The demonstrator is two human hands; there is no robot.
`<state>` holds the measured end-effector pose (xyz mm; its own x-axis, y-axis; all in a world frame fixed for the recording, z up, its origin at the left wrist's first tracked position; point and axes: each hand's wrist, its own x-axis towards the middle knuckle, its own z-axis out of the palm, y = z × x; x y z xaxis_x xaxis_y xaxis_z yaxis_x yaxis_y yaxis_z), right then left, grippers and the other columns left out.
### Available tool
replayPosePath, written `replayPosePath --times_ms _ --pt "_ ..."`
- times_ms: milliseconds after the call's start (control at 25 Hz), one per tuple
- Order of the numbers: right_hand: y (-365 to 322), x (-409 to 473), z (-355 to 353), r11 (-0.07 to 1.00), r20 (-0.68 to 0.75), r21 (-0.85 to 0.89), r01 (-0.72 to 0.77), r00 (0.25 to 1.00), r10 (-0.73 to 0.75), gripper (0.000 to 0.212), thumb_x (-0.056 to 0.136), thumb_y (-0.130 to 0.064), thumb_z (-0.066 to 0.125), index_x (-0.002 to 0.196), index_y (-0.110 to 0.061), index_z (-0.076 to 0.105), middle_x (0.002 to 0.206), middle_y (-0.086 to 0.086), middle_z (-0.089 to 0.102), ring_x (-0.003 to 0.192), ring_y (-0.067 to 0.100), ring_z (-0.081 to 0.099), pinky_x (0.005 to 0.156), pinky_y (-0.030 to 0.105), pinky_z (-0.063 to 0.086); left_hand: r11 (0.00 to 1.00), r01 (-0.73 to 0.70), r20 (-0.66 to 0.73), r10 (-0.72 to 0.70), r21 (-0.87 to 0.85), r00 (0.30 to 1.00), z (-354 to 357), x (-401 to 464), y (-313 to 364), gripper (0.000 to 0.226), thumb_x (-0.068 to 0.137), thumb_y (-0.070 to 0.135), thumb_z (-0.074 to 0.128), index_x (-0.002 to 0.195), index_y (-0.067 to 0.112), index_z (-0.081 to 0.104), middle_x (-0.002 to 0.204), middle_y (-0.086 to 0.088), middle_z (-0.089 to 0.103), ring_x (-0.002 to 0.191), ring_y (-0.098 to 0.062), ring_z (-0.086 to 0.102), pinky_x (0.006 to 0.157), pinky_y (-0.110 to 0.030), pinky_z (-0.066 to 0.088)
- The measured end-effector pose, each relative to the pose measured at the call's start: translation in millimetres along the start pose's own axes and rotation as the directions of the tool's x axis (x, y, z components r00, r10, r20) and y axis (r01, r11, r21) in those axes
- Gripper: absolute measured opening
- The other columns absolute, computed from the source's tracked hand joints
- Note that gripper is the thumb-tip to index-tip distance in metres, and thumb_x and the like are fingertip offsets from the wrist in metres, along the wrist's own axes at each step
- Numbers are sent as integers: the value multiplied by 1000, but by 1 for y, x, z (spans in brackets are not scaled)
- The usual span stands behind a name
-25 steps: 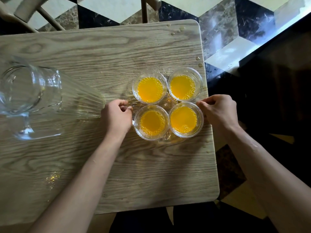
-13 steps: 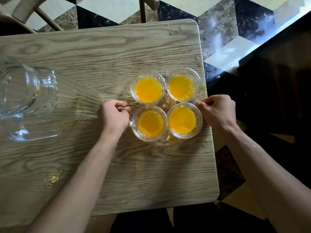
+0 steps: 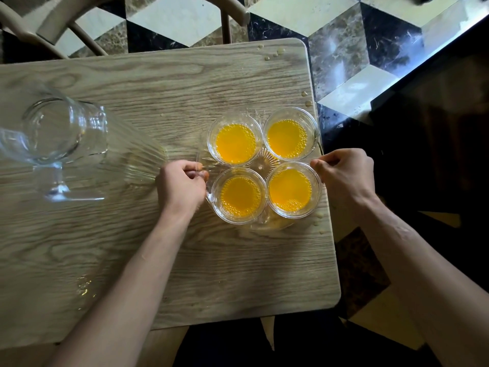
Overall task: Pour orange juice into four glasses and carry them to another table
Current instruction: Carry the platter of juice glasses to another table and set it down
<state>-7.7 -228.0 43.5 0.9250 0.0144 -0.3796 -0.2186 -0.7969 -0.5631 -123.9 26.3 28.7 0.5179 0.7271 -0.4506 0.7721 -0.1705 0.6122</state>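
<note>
Because the four glasses (image 3: 264, 165) stand bunched two by two on a clear glass tray (image 3: 260, 162) at the right middle of the frame, all filled with orange juice (image 3: 235, 143), they can go in one trip. The left hand (image 3: 181, 186) is closed on the tray's left edge and the right hand (image 3: 345, 176) pinches its right edge, opposite grips that should keep it level. The tray sits near the right rim of the wooden table (image 3: 158, 102), probably handy for lifting away. The empty jug (image 3: 63, 144) stands apart at the left, and drops (image 3: 275, 53) dot the upper right corner.
</note>
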Motion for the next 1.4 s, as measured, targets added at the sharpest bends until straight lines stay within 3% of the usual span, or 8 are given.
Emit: replayPosePath --times_ms 360,520,720,840,1040,1200,1320,1400 --pt "-5 -17 -21 998 53 9 68 996 -69 19 87 -28 80 90 -10 82 72 4 76 63 14 73 66 35 64 997 60 -83 -64 -42 994 -19 -50 -3 26 87 2 75 73 24 71 68 17 68 64 2 63 68 -17 50" --pt "-3 -24 -33 991 99 2 132 986 -131 17 85 -25 81 91 -9 81 74 6 76 61 19 74 64 41 65 990 115 -151 -126 -79 981 -21 -85 -12 39 83 0 76 60 31 66 73 13 72 79 -16 74 81 -32 62" --pt "-3 -36 -42 973 178 -29 227 959 -219 13 85 -24 81 89 -12 82 77 2 75 65 12 70 69 35 64 970 180 -197 -211 -165 957 -24 -130 -30 31 84 2 76 66 27 71 79 4 78 80 -19 77 81 -40 65" --pt "-3 -47 -44 952 228 -32 304 930 -289 10 84 -22 81 87 -12 82 74 0 75 62 10 69 70 31 63 950 223 -238 -274 -220 932 -26 -157 -44 20 84 4 78 75 22 76 83 2 79 84 -19 76 80 -33 63" --pt "-7 -68 -38 910 336 -67 410 868 -366 10 85 -27 81 86 -17 81 68 -6 72 53 1 63 49 18 53 896 307 -285 -401 -322 871 -31 -199 -70 12 83 9 81 93 16 81 86 1 79 77 -14 74 57 -19 50" --pt "-21 -88 -29 871 426 -100 481 812 -399 11 85 -29 81 83 -19 81 69 -3 74 48 -3 59 42 15 43 833 324 -302 -482 -449 822 -40 -233 -92 10 82 8 81 91 13 79 83 -3 78 74 -18 75 58 -19 52" --pt "-33 -101 -19 843 490 -86 530 760 -428 9 85 -23 81 80 -15 81 64 -4 72 44 -2 59 38 13 42 804 348 -319 -532 -482 785 -48 -255 -103 10 86 2 77 83 11 75 72 5 71 63 -4 66 43 -5 39" --pt "-42 -114 -10 832 530 -76 550 729 -433 8 85 -21 81 79 -15 80 64 -4 72 48 3 62 42 14 44 780 359 -327 -564 -514 758 -55 -269 -113 23 87 -4 73 76 16 71 72 8 71 66 0 64 47 -6 41"
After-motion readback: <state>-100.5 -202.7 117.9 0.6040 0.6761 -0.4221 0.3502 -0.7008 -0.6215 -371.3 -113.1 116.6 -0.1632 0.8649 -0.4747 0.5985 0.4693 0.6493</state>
